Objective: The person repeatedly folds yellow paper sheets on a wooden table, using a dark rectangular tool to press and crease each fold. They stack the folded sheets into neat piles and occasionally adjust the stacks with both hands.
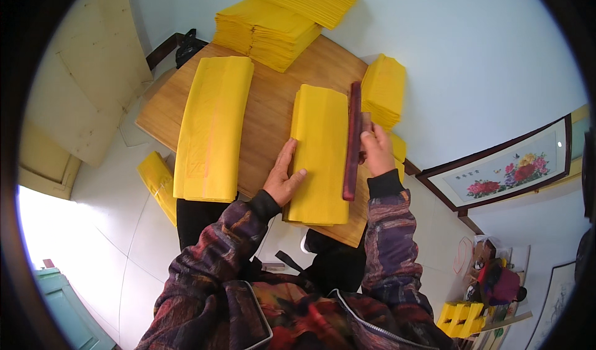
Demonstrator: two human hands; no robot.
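A folded stack of yellow paper (321, 154) lies in front of me on the table's near part. My left hand (286, 175) rests along the stack's left edge, fingers stretched out and thumb on top. My right hand (379, 154) is closed around the short wooden handle of a long, dark red wooden bar (352, 142). The bar stands along the stack's right edge; whether it touches the paper I cannot tell. Left of these, another long folded yellow stack (214, 129) lies on the table, its near end by the edge.
Piled yellow paper (273, 30) sits at the wooden table's (279, 77) far corner. Another yellow stack (383, 89) is by the wall on the right. A yellow bundle (158, 185) is below the table's left side. A framed flower picture (503, 167) hangs at right; a person (500, 285) is farther off.
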